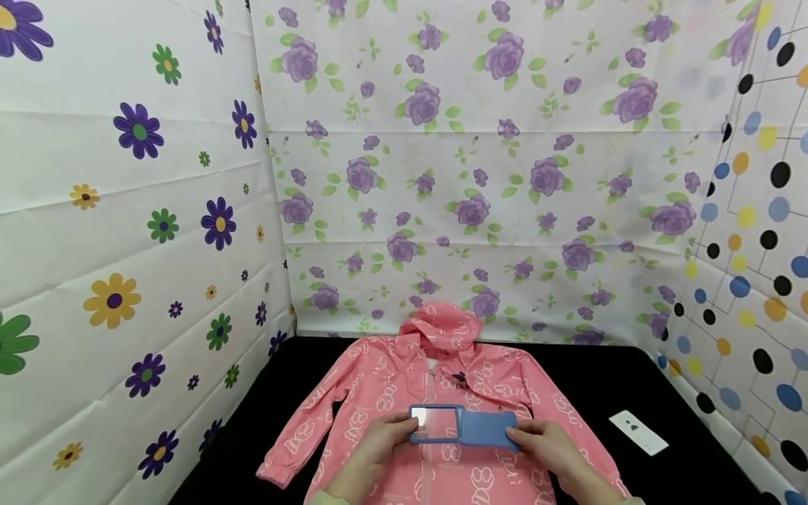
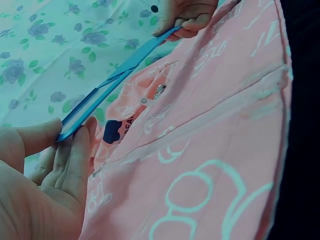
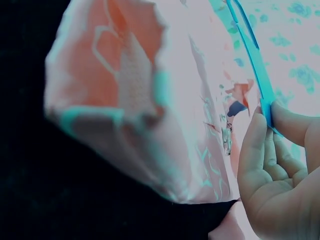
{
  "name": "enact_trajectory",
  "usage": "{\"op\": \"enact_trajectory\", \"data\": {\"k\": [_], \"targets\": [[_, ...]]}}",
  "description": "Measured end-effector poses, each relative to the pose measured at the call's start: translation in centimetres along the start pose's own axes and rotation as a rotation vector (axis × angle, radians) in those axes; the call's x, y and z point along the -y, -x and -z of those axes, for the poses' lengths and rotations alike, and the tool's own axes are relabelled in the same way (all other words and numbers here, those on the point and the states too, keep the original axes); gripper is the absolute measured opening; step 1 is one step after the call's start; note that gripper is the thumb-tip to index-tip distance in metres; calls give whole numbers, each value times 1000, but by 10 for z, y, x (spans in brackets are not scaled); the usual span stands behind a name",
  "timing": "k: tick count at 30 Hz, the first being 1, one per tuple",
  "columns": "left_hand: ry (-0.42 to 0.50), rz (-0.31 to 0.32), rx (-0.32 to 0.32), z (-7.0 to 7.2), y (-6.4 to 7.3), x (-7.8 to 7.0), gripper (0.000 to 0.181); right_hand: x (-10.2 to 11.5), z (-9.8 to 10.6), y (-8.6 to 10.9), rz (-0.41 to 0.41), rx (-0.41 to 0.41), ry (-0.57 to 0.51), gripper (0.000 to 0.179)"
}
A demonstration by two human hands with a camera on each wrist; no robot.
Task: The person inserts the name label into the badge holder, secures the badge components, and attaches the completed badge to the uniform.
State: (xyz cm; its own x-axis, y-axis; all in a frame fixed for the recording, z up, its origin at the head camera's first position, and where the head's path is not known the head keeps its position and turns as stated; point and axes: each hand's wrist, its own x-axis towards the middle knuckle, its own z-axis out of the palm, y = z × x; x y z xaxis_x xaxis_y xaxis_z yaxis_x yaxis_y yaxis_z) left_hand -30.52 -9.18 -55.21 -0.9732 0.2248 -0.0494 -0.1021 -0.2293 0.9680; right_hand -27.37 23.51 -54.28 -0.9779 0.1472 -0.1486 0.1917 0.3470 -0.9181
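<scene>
A blue card holder (image 1: 486, 428) is held level above the pink jacket (image 1: 379, 375), extended into two parts side by side. Its left part is a blue frame with a clear window; the right part is a solid blue panel. My left hand (image 1: 383, 442) pinches the frame's left end between thumb and fingers. At the other end, my right hand (image 1: 548, 445) pinches the panel's right edge. Seen nearly edge-on in the left wrist view, the card holder (image 2: 117, 75) is a thin blue strip between both hands. The right wrist view shows thumb and fingertips gripping its end.
The hooded jacket lies spread with its sleeves out on a black table (image 1: 596, 379). A white card (image 1: 639, 433) with a small dark-green print rests on the table at the right. Patterned cloth walls (image 1: 404, 175) enclose the back and sides.
</scene>
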Motion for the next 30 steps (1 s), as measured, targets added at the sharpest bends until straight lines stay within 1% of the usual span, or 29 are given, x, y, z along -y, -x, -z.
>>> {"op": "enact_trajectory", "data": {"k": [3, 7, 13, 19, 26, 30], "targets": [[17, -3, -13, 5, 1, -3, 36, -3, 2, 1, -1, 1, 25, 52], [29, 12, -20, 11, 2, -5, 38, -9, 5, 1, -2, -1, 40, 51], [40, 33, -35, 15, 2, -9, 40, -12, 6, 0, -38, 13, 8, 52], [45, 42, -38, 14, 3, -10, 37, -11, 6, 2, -62, 31, 6, 52], [80, 51, -15, 13, 3, -10, 42, -10, 6, 6, -47, 26, 14, 49], [79, 54, -9, 11, 3, -11, 44, -11, 5, 6, -37, 23, 2, 49]]}}
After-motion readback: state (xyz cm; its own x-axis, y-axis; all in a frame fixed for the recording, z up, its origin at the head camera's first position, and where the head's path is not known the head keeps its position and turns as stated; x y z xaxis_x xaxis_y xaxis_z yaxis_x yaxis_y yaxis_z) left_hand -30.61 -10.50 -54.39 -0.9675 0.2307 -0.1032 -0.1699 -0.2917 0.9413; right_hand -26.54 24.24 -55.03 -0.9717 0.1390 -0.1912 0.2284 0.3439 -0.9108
